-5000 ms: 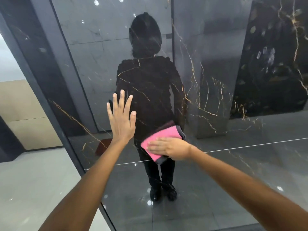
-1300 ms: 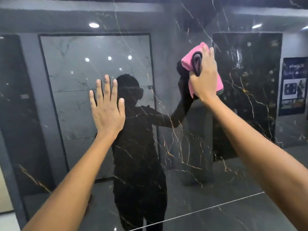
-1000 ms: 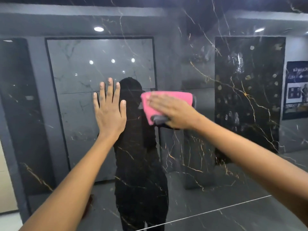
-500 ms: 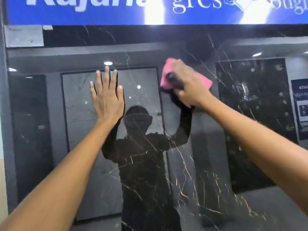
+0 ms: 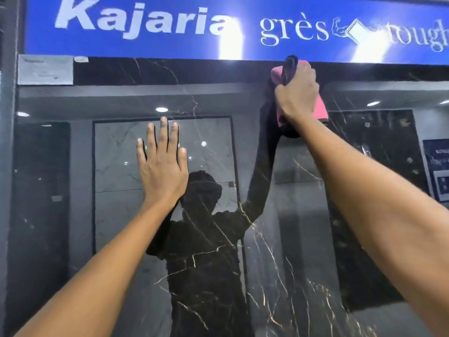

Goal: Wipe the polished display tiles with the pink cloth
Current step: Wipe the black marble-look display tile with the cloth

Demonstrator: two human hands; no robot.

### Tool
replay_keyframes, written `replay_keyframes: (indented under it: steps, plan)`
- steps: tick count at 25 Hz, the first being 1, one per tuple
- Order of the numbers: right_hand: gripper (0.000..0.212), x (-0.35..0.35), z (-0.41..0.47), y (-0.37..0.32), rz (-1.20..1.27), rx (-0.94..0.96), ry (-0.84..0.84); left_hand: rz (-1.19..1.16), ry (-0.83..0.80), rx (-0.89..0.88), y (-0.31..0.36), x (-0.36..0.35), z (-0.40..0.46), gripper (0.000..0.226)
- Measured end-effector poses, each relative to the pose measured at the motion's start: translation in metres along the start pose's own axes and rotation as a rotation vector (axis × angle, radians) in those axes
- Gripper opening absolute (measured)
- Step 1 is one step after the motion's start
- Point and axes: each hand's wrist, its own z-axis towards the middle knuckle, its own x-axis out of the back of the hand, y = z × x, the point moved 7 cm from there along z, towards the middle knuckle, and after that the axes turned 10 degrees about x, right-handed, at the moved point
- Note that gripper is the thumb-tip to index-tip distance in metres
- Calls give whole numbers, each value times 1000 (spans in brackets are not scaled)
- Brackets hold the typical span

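Note:
A tall polished black display tile (image 5: pixel 303 276) with gold veins stands upright in front of me and mirrors the room and my dark outline. My right hand (image 5: pixel 297 93) is high up at the tile's top edge, fingers curled round the folded pink cloth (image 5: pixel 320 108), which it presses against the surface. A dark fold of the cloth sticks up above my knuckles. My left hand (image 5: pixel 162 166) lies flat on the tile lower and to the left, fingers straight and spread.
A blue sign (image 5: pixel 150 23) with white lettering runs across the top, directly above the tile. A grey label (image 5: pixel 45 69) sits at the tile's upper left corner. A grey frame edge (image 5: pixel 7 166) borders the left side.
My right hand has carried the cloth up and to the right, from the middle of the tile to its top edge under the sign. The view has tilted upward. My left hand stays flat.

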Motion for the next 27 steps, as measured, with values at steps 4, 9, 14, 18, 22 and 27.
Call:
replay_keyframes:
  steps: [4,9,14,18,22,27]
  plan:
    - [56,-71,-66,-132,-48,670,-330,-18,0,12,0,3,0,58]
    - [60,-33,9,-68,23,401,-186,-6,-28,9,2,3,-1,57]
    - [65,-48,-67,-73,46,671,-270,-35,-33,55,7,9,1,56]
    - [54,-34,-66,-32,-37,1034,-312,-130,-30,-102,77,13,-6,64]
    - [65,9,65,42,-70,385,-155,-138,-59,-68,126,-9,-2,60]
    - [70,-12,-68,46,110,937,-369,75,-60,-38,129,-34,-19,60]
